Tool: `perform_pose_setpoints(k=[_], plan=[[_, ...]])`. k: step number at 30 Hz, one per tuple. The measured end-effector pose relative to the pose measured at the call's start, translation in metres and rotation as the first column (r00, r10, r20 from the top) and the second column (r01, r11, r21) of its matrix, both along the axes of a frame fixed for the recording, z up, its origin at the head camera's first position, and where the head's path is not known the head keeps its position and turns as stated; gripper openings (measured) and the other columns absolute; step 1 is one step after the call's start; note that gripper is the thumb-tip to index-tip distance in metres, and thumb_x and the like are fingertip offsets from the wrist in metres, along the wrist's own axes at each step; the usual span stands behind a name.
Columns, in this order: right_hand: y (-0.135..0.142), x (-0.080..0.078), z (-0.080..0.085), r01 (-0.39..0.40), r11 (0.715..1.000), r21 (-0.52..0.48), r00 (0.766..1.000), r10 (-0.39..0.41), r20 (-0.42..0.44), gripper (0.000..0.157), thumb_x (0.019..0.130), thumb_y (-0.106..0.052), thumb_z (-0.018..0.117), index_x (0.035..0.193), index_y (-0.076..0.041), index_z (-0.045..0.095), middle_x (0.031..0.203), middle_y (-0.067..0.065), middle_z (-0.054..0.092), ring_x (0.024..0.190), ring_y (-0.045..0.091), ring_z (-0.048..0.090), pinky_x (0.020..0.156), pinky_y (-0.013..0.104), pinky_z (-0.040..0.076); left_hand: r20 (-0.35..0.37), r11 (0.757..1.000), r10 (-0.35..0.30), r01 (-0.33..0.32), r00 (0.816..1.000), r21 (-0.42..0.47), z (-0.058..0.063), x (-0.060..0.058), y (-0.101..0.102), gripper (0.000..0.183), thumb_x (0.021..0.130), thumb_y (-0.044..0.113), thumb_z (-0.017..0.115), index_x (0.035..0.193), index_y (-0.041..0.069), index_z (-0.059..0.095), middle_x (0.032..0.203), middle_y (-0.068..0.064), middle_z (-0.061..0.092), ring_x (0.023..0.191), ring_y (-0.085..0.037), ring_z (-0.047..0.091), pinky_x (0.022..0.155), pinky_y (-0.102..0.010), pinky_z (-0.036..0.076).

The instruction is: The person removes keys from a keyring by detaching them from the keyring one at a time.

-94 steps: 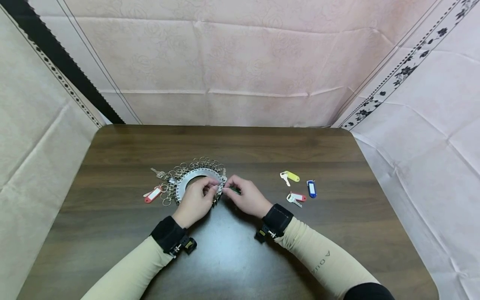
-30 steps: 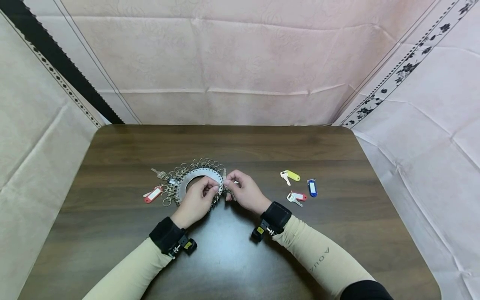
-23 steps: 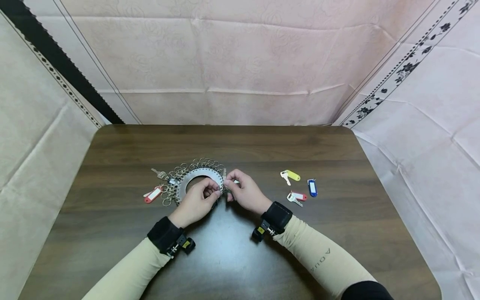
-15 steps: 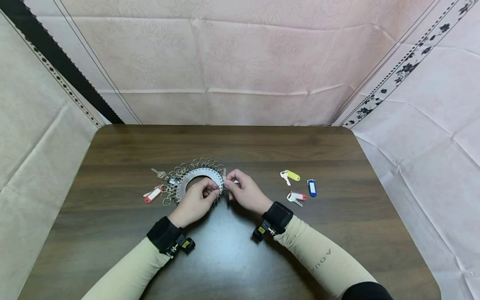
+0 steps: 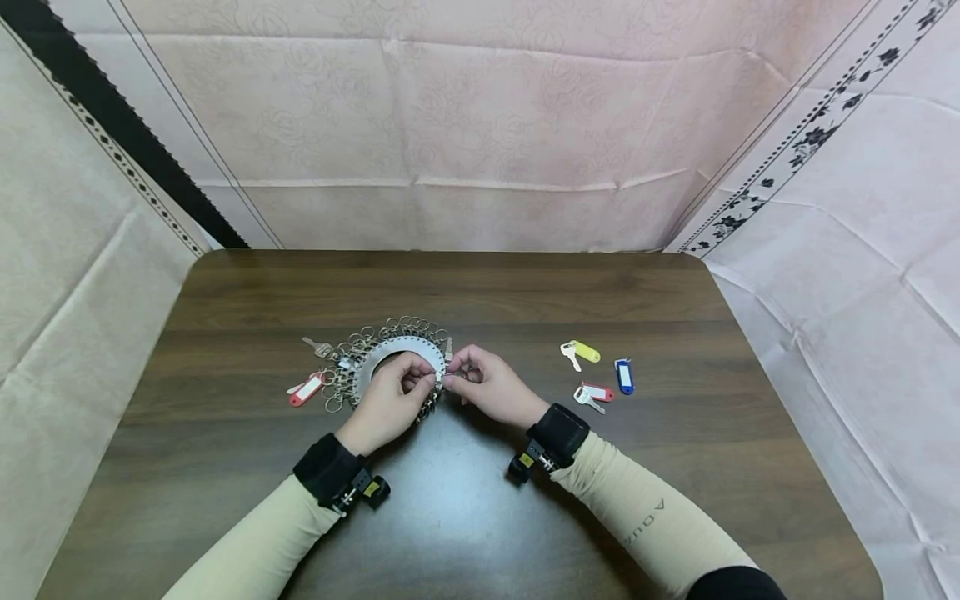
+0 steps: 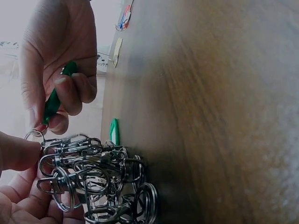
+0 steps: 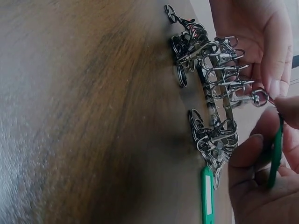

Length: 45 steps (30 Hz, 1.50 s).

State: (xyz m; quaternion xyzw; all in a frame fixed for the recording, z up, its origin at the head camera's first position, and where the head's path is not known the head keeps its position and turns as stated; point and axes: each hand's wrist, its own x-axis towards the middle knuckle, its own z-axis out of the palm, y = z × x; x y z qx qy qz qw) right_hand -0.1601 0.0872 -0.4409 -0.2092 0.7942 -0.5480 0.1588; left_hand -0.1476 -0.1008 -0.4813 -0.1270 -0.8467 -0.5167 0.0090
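Note:
A silver ring-shaped key holder (image 5: 405,343), hung all round with clips and small split rings, lies left of centre on the table. My left hand (image 5: 393,396) pinches a split ring (image 6: 35,134) at the holder's right side, with the remaining fingers behind the clips. Facing it, my right hand (image 5: 491,385) pinches a green key tag (image 7: 276,151) near its ring end, the fingertips of both hands almost touching. Another green tag (image 7: 208,196) hangs from the holder below. Whether the held tag's ring is threaded onto the split ring is hidden by the thumbs.
To the right lie a yellow key tag (image 5: 587,352) with a key, a red key tag (image 5: 598,393) with a key, and a blue key tag (image 5: 624,377). A red tag (image 5: 306,389) and a key (image 5: 318,347) stick out at the holder's left. Cloth hangs behind the table.
Over the last second my right hand has shifted slightly left and its fingertips have come closer to the left ones. The left fingers loosened a little, then drew together again. The holder stays put.

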Motion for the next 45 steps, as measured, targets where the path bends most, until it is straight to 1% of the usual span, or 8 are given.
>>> perform_pose_setpoints(k=[5, 10, 17, 21, 25, 28, 37, 45], plan=[[0.002, 0.001, -0.001, -0.03, 1.0, -0.005, 1.0, 0.03, 0.008, 0.017, 0.09, -0.003, 0.061, 0.1, 0.01, 0.055, 0.082, 0.022, 0.061, 0.063, 0.025, 0.057, 0.058, 0.028, 0.049, 0.002, 1.0, 0.005, -0.005, 1.0, 0.02, 0.0, 0.0, 0.0, 0.006, 0.089, 0.008, 0.062, 0.094, 0.005, 0.062, 0.083, -0.009, 0.063, 0.075, -0.015, 0.056, 0.067, -0.034, 0.05], [0.003, 0.002, -0.002, -0.027, 0.999, 0.023, 1.0, 0.027, 0.01, 0.015, 0.091, -0.004, 0.06, 0.099, 0.007, 0.056, 0.083, 0.031, 0.061, 0.06, 0.014, 0.053, 0.054, 0.019, 0.043, 0.006, 0.999, 0.005, -0.005, 1.0, 0.035, 0.002, 0.0, 0.001, 0.007, 0.089, 0.007, 0.062, 0.095, 0.004, 0.062, 0.083, -0.01, 0.063, 0.074, -0.015, 0.056, 0.066, -0.034, 0.05], [0.003, 0.0, -0.003, -0.019, 0.999, 0.039, 1.0, 0.019, 0.007, 0.015, 0.092, -0.007, 0.059, 0.099, 0.006, 0.057, 0.081, 0.036, 0.058, 0.064, 0.033, 0.056, 0.052, 0.019, 0.04, 0.006, 0.999, 0.001, -0.001, 1.0, 0.053, 0.001, 0.0, 0.0, 0.006, 0.09, 0.005, 0.061, 0.095, 0.003, 0.062, 0.084, -0.01, 0.062, 0.075, -0.016, 0.055, 0.066, -0.033, 0.049], [0.005, -0.005, -0.018, -0.01, 0.999, 0.032, 1.0, 0.009, 0.01, 0.016, 0.092, -0.01, 0.06, 0.099, 0.004, 0.057, 0.08, 0.034, 0.058, 0.067, 0.042, 0.056, 0.051, 0.019, 0.039, -0.003, 0.999, 0.001, -0.001, 1.0, 0.052, 0.0, 0.0, 0.0, 0.005, 0.09, 0.004, 0.062, 0.095, 0.003, 0.062, 0.084, -0.011, 0.062, 0.074, -0.016, 0.055, 0.066, -0.033, 0.049], [0.007, -0.012, -0.035, 0.011, 0.999, 0.032, 1.0, -0.012, 0.012, 0.017, 0.091, -0.016, 0.063, 0.099, -0.001, 0.058, 0.074, 0.024, 0.06, 0.065, 0.04, 0.056, 0.049, 0.02, 0.039, -0.004, 0.999, 0.004, -0.003, 1.0, 0.046, -0.001, 0.0, -0.001, 0.005, 0.089, 0.005, 0.062, 0.094, 0.004, 0.061, 0.084, -0.01, 0.062, 0.074, -0.015, 0.055, 0.065, -0.031, 0.049], [0.007, -0.013, -0.037, 0.026, 0.999, 0.036, 1.0, -0.027, 0.002, 0.015, 0.09, -0.019, 0.065, 0.097, -0.007, 0.06, 0.068, 0.009, 0.058, 0.061, 0.03, 0.056, 0.048, 0.021, 0.039, -0.017, 0.999, -0.001, 0.002, 1.0, 0.038, -0.001, 0.0, -0.001, 0.005, 0.089, 0.004, 0.062, 0.094, 0.004, 0.061, 0.084, -0.009, 0.062, 0.073, -0.015, 0.055, 0.064, -0.03, 0.049], [0.008, -0.014, -0.034, 0.072, 0.997, 0.036, 0.996, -0.07, -0.064, 0.009, 0.089, -0.021, 0.065, 0.092, -0.014, 0.061, 0.062, -0.005, 0.052, 0.053, 0.006, 0.047, 0.051, 0.021, 0.039, -0.018, 1.0, -0.026, 0.026, 1.0, 0.002, 0.0, 0.001, -0.001, 0.004, 0.089, 0.004, 0.062, 0.092, 0.006, 0.062, 0.08, -0.008, 0.062, 0.069, -0.014, 0.054, 0.061, -0.029, 0.046], [0.001, 0.0, -0.003, 0.092, 0.996, 0.012, 0.993, -0.091, -0.08, 0.01, 0.089, -0.008, 0.063, 0.094, 0.0, 0.06, 0.063, -0.002, 0.051, 0.054, 0.008, 0.047, 0.052, 0.019, 0.038, 0.021, 0.998, -0.061, 0.061, 0.998, -0.032, 0.001, 0.001, 0.001, 0.007, 0.091, 0.006, 0.06, 0.098, 0.005, 0.061, 0.082, -0.008, 0.062, 0.072, -0.015, 0.055, 0.063, -0.031, 0.048]])
